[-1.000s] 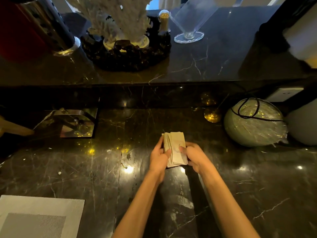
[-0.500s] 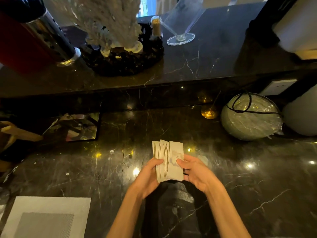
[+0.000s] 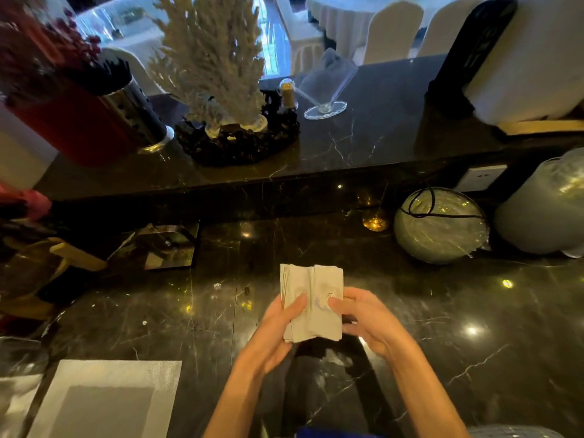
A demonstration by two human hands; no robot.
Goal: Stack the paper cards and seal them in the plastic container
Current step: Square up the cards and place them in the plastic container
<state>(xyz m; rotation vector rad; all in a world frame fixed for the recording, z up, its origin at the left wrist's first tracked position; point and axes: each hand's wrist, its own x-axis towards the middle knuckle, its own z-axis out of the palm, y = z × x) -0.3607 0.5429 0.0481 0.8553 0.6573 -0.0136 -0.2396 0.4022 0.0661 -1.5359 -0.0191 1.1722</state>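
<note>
Holding the paper cards (image 3: pixel 311 303) with both hands above the dark marble counter (image 3: pixel 442 358), roughly centre of the lower counter. Left hand (image 3: pixel 278 330) clasps the stack's left side, thumb lying across the front face. Right hand (image 3: pixel 363 320) grips the right edge, thumb on the front, fingers behind. Stack is upright-ish, uneven: card edges fanned out on the left side, tops not flush.

Around it:
- Clear box-like container (image 3: pixel 167 246) on the counter to the far left of the cards, well apart; contents unclear from glare.
- Grey woven placemat (image 3: pixel 104 399) at near left, flat on the counter.
- Round glass bowl (image 3: pixel 439 226) wrapped in film with a black cord lying over it, back right, near the wall socket (image 3: pixel 480 177).
- Pale wrapped vessel (image 3: pixel 543 210) just beside the bowl at the right edge.
- Small brass-coloured piece (image 3: pixel 374 221) between bowl and counter step.

Raised ledge behind: white coral ornament (image 3: pixel 215 58) on a dark carved base (image 3: pixel 240 143), red-and-metal cylinder (image 3: pixel 94 118), tilted clear stand (image 3: pixel 325 90), white appliance (image 3: pixel 521 58) at far right.

Counter directly under and ahead of the hands is bare; nothing lies between the cards and the clear container.
</note>
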